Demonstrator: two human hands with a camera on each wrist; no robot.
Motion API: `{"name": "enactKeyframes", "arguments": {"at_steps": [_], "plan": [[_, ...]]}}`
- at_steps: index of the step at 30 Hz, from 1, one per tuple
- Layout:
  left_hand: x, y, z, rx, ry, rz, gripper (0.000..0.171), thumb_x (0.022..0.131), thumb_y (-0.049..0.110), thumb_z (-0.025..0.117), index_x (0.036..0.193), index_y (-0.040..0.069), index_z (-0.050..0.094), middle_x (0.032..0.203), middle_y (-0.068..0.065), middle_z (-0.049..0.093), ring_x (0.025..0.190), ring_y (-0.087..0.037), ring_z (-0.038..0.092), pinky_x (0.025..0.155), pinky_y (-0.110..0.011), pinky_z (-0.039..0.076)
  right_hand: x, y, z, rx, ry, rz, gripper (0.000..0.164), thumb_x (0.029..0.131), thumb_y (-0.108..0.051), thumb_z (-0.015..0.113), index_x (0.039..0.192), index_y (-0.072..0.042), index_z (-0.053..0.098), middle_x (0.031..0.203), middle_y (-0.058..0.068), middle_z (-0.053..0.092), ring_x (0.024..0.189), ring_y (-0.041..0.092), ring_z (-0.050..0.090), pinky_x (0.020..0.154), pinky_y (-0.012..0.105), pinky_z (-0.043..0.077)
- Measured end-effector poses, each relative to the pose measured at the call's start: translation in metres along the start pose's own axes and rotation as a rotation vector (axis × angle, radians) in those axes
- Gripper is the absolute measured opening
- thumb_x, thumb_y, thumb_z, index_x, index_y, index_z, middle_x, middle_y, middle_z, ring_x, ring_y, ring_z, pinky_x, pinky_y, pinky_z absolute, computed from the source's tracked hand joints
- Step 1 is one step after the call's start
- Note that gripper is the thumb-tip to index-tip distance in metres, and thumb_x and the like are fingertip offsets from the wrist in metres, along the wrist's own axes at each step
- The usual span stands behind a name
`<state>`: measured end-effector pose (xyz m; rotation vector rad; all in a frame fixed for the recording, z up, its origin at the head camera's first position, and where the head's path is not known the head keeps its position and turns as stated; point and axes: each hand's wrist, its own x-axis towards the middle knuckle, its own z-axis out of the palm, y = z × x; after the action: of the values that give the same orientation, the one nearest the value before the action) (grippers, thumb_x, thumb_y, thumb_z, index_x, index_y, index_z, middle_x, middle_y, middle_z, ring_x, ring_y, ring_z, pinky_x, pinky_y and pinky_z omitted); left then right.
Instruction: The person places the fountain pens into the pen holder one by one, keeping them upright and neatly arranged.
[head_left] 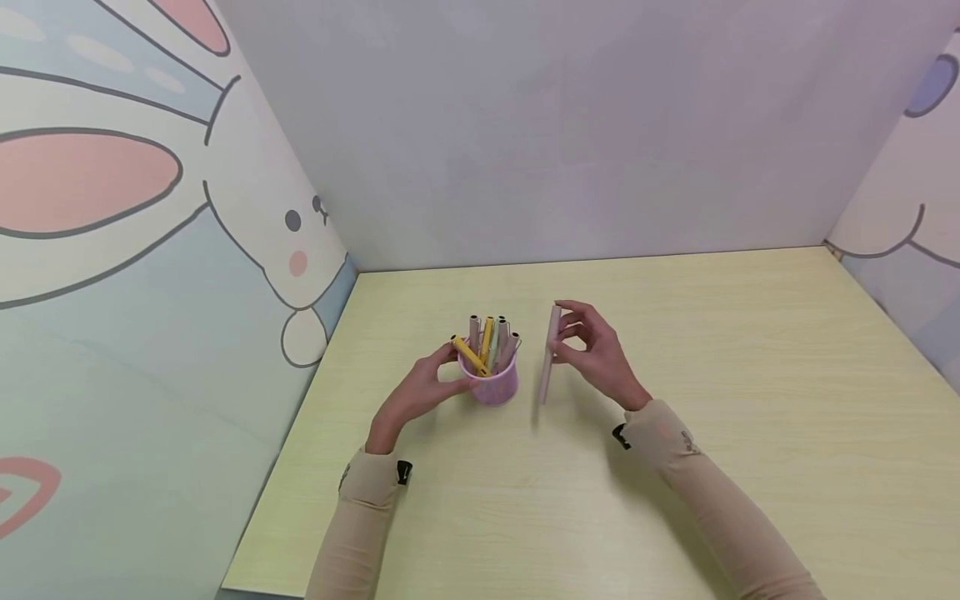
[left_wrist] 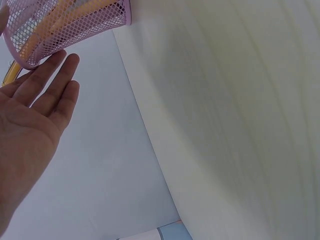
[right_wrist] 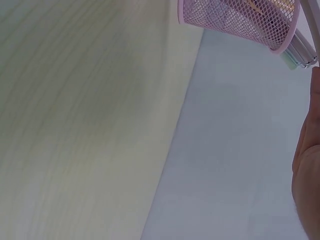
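A pink mesh pen holder point(head_left: 495, 392) stands upright on the table, filled with several pens in yellow, pale green and mauve. One yellow pen point(head_left: 469, 357) leans across its rim. My left hand point(head_left: 420, 392) holds the holder from the left, thumb at the near side and fingers at the far side. In the left wrist view, its fingertips lie against the mesh point(left_wrist: 95, 25) near the rim. My right hand point(head_left: 600, 358) pinches a mauve pen point(head_left: 546, 382) between thumb and fingers, nearly upright, just right of the holder.
The pale wooden table point(head_left: 720, 358) extends widely to the right and toward me. A plain grey-lilac wall point(head_left: 570, 142) rises at its back edge. On the left stands a wall point(head_left: 150, 350) painted with a cartoon rabbit.
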<state>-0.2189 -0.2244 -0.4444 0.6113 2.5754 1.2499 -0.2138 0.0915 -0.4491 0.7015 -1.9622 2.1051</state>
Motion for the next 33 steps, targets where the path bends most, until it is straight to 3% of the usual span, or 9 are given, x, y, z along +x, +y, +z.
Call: {"name": "enactKeyframes", "arguments": {"at_steps": [7, 23, 33], "plan": [[0.0, 0.001, 0.0, 0.0, -0.001, -0.003, 0.07, 0.094, 0.038, 0.077, 0.151, 0.008, 0.048, 0.146, -0.014, 0.057, 0.141, -0.034, 0.047, 0.115, -0.06, 0.033, 0.003, -0.002, 0.004, -0.002, -0.006, -0.035, 0.062, 0.088, 0.023, 0.066, 0.144, 0.013, 0.043, 0.112, 0.027, 0.051, 0.093, 0.017, 0.064, 0.069, 0.04, 0.062], [0.0, 0.001, -0.001, -0.004, -0.001, -0.004, 0.069, 0.093, 0.038, 0.077, 0.149, 0.008, 0.049, 0.145, -0.014, 0.057, 0.14, -0.034, 0.047, 0.114, -0.061, 0.033, 0.009, -0.004, 0.017, -0.014, -0.001, -0.081, 0.062, 0.088, 0.021, 0.067, 0.144, 0.011, 0.044, 0.113, 0.026, 0.053, 0.095, 0.021, 0.063, 0.071, 0.035, 0.062], [0.001, 0.0, -0.001, 0.0, -0.003, 0.008, 0.066, 0.094, 0.035, 0.077, 0.148, 0.008, 0.05, 0.145, -0.014, 0.058, 0.14, -0.034, 0.048, 0.114, -0.06, 0.033, 0.012, -0.007, 0.026, -0.014, 0.006, -0.103, 0.063, 0.089, 0.02, 0.068, 0.146, 0.003, 0.047, 0.116, 0.025, 0.054, 0.094, 0.022, 0.064, 0.073, 0.036, 0.062]]}}
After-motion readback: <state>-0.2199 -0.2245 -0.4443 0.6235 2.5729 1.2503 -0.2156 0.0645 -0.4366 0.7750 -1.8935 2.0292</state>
